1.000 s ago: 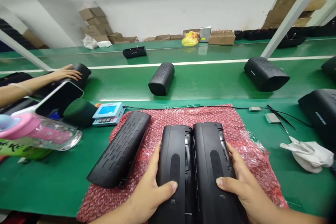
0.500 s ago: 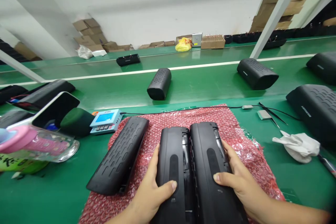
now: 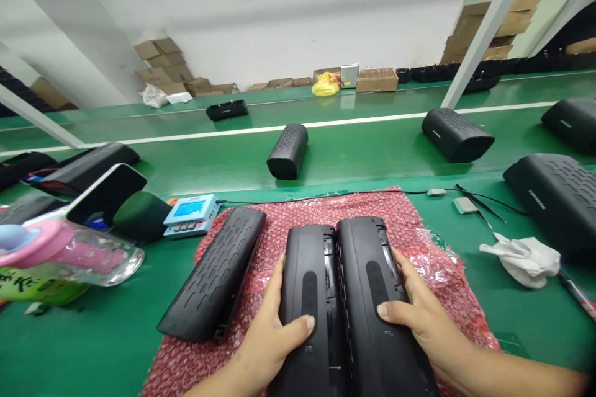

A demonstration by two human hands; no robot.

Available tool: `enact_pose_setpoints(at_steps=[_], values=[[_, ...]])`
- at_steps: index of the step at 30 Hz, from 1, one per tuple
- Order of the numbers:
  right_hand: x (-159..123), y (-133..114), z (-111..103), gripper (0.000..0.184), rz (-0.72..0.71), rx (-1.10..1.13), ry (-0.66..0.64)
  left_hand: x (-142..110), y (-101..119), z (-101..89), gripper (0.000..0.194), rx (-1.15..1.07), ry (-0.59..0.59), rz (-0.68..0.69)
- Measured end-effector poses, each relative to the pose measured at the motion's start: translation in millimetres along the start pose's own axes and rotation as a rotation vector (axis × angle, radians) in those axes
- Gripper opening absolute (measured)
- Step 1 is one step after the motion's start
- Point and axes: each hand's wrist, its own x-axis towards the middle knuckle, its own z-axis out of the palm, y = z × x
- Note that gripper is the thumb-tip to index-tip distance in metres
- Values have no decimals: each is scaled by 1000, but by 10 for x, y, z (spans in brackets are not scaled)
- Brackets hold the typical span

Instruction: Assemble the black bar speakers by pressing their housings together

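Two long black plastic speaker shells (image 3: pixel 307 304) lie side by side, almost touching, with an open gap showing internal edges between them. My left hand (image 3: pixel 284 329) is closed around the left one, its thumb on top beside a dark oval strip. Around the outer side of the right speaker shell (image 3: pixel 372 304) wraps my right hand (image 3: pixel 414 310), thumb likewise on top. To the left lies another black shell (image 3: pixel 214 273) with a dimpled pattern, apart from my hands. All three are over a sheet of red bubble wrap (image 3: pixel 274 226).
Left stand a light-blue tester (image 3: pixel 190 211), a phone (image 3: pixel 112 189) and a pink-lidded bottle (image 3: pixel 93 254). Right lie tweezers (image 3: pixel 475 201), a crumpled tissue (image 3: pixel 526 260) and a large black speaker (image 3: pixel 554 205). Behind, more speakers (image 3: pixel 287 152) sit on the green conveyor belt (image 3: pixel 363 149).
The view has shifted very slightly. Both hands keep the same hold on the two shells, and these stay side by side.
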Motion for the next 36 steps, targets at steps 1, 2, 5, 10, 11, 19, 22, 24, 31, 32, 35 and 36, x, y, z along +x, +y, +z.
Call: enact_pose_setpoints(at_steps=[1,2,5,10,11,19,22,24,31,32,35,36], values=[[3,3,-4,92,-2,-6,-1,-1,3,0,108,4,-4,-8],[8,7,-8,91,-6,-11,0,-1,5,0,108,9,-7,-11],[25,21,-20,89,-12,-20,-1,0,12,-2,107,27,-13,-8],[28,38,-31,87,-20,-20,-8,1,24,-7,106,53,-26,-5],[23,38,-30,87,-20,-18,-11,0,27,-7,106,53,-29,-1],[5,35,-25,84,-12,-16,-15,4,17,-6,107,56,-27,34],[11,30,-21,84,-21,-22,-9,4,19,-5,109,46,-30,39],[12,28,-19,86,-18,-21,-8,4,20,-8,109,49,-30,30],[22,34,-27,91,-15,-9,-10,22,-31,-51,103,116,-26,26],[23,33,-27,91,-17,-10,-7,25,-38,-57,103,112,-31,28],[21,28,-18,89,-21,-19,3,30,-41,-64,106,103,-61,25],[17,26,-14,88,-19,-20,4,30,-38,-63,107,102,-66,25]])
